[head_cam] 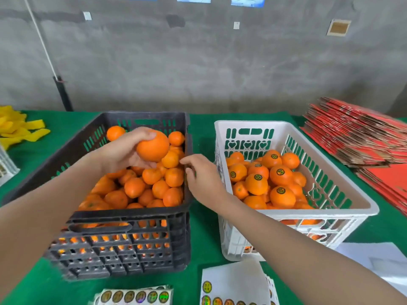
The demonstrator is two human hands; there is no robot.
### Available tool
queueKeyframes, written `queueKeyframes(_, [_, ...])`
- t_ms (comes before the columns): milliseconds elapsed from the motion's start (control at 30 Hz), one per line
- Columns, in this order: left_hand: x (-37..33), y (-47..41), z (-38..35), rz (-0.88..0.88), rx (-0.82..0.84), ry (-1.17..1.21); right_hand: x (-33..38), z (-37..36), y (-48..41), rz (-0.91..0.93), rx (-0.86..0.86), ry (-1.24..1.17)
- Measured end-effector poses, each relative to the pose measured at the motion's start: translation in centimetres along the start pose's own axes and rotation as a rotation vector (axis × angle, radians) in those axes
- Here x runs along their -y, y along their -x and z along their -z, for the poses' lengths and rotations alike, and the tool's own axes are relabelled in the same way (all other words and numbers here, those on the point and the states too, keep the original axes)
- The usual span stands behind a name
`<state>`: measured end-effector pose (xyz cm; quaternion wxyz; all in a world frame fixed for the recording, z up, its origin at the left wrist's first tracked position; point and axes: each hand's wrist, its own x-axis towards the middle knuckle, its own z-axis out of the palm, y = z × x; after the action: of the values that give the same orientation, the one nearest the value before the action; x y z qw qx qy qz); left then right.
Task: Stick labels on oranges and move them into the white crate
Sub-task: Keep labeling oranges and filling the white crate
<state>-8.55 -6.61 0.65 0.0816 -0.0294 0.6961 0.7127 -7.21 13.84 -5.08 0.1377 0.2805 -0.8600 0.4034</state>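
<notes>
Grey concrete wall stands behind a green-covered tabletop (203, 241) that carries two crates side by side. On the left, the black crate (132, 214) is heaped with unlabelled oranges (134, 187). Just to its right, the white crate (253, 124) is partly filled with labelled oranges (282, 175), round dark-and-gold stickers showing on their tops. The left hand (123, 151) is raised over the far part of the black crate, and its fingers (149, 134) and thumb are curled round one orange (152, 145), which is held clear of the pile with no sticker visible on it. The right hand (203, 178) hangs over the black crate's right rim, between the two crates, with its fingers reaching toward the held orange but not touching it. They are loosely bent, and I cannot tell whether they pinch a label. Label sheets (134, 296) lie at the near edge in front of the black crate, and another sheet (233, 285) lies in front of the white crate. Flattened red cartons (356, 137) are stacked at the right, and yellow scraps (15, 127) lie at the far left.
</notes>
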Motion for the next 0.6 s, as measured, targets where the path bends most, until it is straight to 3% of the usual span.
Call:
queueKeyframes(133, [-0.4,5.0,-4.1,-0.008,0.003,0.191,0.1,2.7,4.7,0.000,-0.030,-0.103])
queueKeyframes(267, [1.2,8.9,-9.0,0.039,0.080,0.186,-2.2,4.6,11.6,0.012,-0.032,-0.216])
queueKeyframes(333, [3.2,10.2,-11.3,0.120,0.114,0.137,-4.4,4.3,14.1,-0.088,0.155,-0.169])
queueKeyframes(467, [8.4,12.2,-14.2,0.318,0.205,0.222,-8.7,1.0,16.3,-0.292,0.716,0.142])
queueKeyframes(533, [11.0,12.7,-14.5,0.342,0.214,0.209,-9.6,-0.7,16.7,-0.289,0.843,0.237])
queueKeyframes(600, [13.4,12.8,-14.7,0.378,0.113,0.105,-10.2,-2.1,17.1,-0.274,0.859,0.295])
